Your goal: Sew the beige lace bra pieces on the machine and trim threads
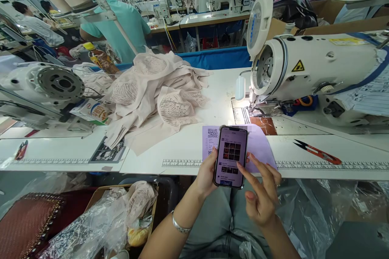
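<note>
My left hand [207, 174] is closed round the left side of a smartphone [231, 156], which is tilted up over the front edge of the sewing table. Its lit screen shows a page of text and small pictures. The index finger of my right hand [263, 190] is at the screen's right side; the other fingers are apart and hold nothing. Behind the phone lies a purple sheet [260, 145] with printed codes. To the left is a heap of beige lace garment pieces [152, 89]. Red-handled thread snips [319, 152] lie to the right.
A sewing machine [304, 64] with its lamp lit stands at the right, another machine [45, 85] at the left. A drink bottle [100, 57] is behind the heap. Below left, a box [97, 194] holds plastic bags and lace. Co-workers sit farther back.
</note>
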A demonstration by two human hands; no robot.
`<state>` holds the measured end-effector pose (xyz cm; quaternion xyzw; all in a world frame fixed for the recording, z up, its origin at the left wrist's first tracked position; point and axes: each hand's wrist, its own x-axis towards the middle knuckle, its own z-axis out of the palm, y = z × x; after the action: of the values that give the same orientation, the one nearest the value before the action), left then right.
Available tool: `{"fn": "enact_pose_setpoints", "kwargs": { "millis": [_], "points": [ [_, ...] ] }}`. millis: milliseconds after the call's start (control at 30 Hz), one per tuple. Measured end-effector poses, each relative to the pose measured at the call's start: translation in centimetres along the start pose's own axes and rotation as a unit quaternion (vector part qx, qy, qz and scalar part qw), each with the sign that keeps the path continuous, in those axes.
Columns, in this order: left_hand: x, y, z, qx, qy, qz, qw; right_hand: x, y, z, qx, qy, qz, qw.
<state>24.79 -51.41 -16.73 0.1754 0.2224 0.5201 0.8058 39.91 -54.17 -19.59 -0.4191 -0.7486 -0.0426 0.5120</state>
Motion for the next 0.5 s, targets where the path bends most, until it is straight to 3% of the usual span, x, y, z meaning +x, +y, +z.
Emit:
{"fn": "enact_pose_setpoints", "kwargs": {
  "millis": [200, 400, 500],
  "points": [
    [0.00, -0.14, -0.54, 0.012, 0.024, 0.007, 1.000, -0.43, 0.18, -0.11, 0.017, -0.008, 0.003, 1.000],
    [-0.06, 0.03, -0.35, 0.025, -0.054, 0.001, 0.998, -0.20, -0.06, -0.32, 0.043, 0.006, -0.023, 0.999],
    [0.00, -0.01, -0.27, 0.021, -0.039, 0.007, 0.999, -0.04, -0.13, -0.36, 0.035, 0.000, -0.015, 0.999]
  ]
}}
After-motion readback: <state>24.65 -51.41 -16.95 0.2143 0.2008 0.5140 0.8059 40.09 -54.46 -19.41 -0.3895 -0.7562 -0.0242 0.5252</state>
